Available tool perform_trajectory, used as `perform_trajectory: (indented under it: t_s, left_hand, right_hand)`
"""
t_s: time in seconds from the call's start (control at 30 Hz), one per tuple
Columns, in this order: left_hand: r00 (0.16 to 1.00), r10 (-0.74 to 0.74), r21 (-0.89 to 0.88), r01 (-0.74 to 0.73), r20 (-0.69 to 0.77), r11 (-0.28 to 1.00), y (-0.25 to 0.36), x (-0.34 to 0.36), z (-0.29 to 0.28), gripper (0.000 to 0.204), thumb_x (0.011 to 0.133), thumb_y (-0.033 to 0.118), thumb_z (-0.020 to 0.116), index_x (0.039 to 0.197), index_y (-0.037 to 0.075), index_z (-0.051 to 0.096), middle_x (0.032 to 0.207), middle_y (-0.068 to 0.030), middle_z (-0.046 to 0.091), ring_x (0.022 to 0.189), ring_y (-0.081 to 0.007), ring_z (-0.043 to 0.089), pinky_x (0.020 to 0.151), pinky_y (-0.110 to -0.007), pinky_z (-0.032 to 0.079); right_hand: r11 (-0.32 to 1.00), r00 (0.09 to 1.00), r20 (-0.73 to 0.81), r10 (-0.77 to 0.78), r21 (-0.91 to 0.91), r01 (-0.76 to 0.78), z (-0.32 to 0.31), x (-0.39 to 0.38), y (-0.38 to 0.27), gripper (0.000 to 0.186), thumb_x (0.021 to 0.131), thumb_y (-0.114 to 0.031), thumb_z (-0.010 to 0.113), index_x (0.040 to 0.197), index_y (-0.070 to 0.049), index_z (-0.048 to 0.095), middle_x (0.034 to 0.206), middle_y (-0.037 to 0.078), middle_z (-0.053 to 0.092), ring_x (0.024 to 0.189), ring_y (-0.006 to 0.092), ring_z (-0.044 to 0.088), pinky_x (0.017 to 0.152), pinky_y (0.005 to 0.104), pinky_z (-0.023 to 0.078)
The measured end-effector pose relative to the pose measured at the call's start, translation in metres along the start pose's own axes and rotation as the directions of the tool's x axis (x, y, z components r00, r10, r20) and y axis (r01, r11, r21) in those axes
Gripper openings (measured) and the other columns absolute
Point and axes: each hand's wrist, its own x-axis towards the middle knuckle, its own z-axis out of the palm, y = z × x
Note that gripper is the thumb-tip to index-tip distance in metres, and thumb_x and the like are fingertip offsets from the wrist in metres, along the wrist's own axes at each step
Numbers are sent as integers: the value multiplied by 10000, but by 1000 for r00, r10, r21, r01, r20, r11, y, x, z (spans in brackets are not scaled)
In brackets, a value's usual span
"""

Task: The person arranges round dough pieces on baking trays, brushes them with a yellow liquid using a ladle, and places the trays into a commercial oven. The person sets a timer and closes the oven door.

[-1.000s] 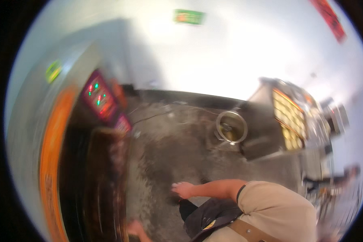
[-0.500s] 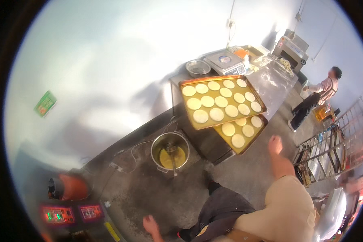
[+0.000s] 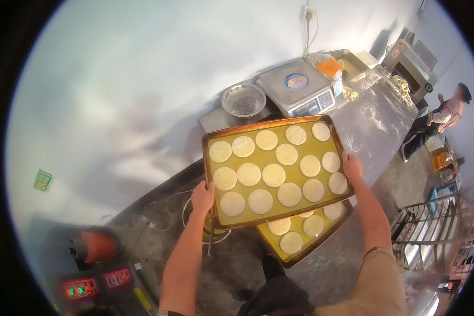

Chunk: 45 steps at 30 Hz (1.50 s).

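My left hand point(image 3: 202, 198) is closed on the left side of a dark-rimmed baking tray point(image 3: 273, 123), and my right hand point(image 3: 352, 167) grips the opposite side. Several pale, flat dough rounds point(image 3: 273, 175) lie on its yellow, oily surface. Beneath it a second tray point(image 3: 327, 231) with similar rounds shows its lower part. Left of that, behind my left forearm, a steel pot point(image 3: 187, 208) with a long-handled tool is partly hidden.
A steel worktable point(image 3: 368, 126) holds a bowl point(image 3: 243, 101), scale point(image 3: 295, 84) and orange item point(image 3: 330, 67). A person point(image 3: 447, 116) stands at right, above a wire rack point(image 3: 421, 237). Lit control panels point(image 3: 80, 288) and an orange cylinder point(image 3: 95, 247) sit lower left.
Since half a second ago, both my hands have come up and taken hold of the upper tray. The view has moved closer to it; earlier it had swung round from the panels.
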Motion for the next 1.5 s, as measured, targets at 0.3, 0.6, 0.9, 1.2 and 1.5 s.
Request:
perform_trajectory:
  t_s: [0.3,0.6,0.9,1.2,1.5]
  left_hand:
    - [997,22,-266,-40,-67,963,-33,-38,5,366,992,298,559,925,-54,632,870,-280,646,877,-474,624,776,-522,462]
    - [945,-258,-512,123,-201,850,-119,-230,-55,317,992,233,592,956,-77,646,830,-155,681,759,-221,610,725,-398,487]
    - [707,-616,-770,159,-348,618,-239,-494,-110,252,1001,186,593,952,-56,643,802,-62,660,762,-118,558,700,-333,486]
    - [168,-874,-839,247,-455,484,-308,-781,-149,275,971,240,605,956,-32,646,762,-210,639,685,-228,602,710,-411,513]
    - [-402,-855,-941,224,-328,255,-318,-968,-138,309,981,227,589,844,-49,572,739,-248,599,651,-266,595,652,-458,477]
  right_hand:
    - [987,997,-30,-71,140,74,-31,-14,-12,494,1060,-448,555,920,2,702,886,288,674,856,508,631,750,543,489]
    - [926,945,-5,-327,198,321,-67,-85,-115,440,1040,-391,617,895,17,699,845,295,648,790,498,612,697,523,480]
    - [657,669,83,-739,310,688,-35,-249,-290,486,1043,-436,594,889,9,712,837,289,664,790,488,648,694,527,498]
    - [236,190,146,-971,442,865,20,-553,-492,482,1081,-339,554,865,88,608,807,341,579,743,535,546,663,536,437]
    - [-325,-409,-23,-912,650,687,75,-928,-663,442,1049,-310,618,801,56,609,754,305,599,708,518,579,616,546,431]
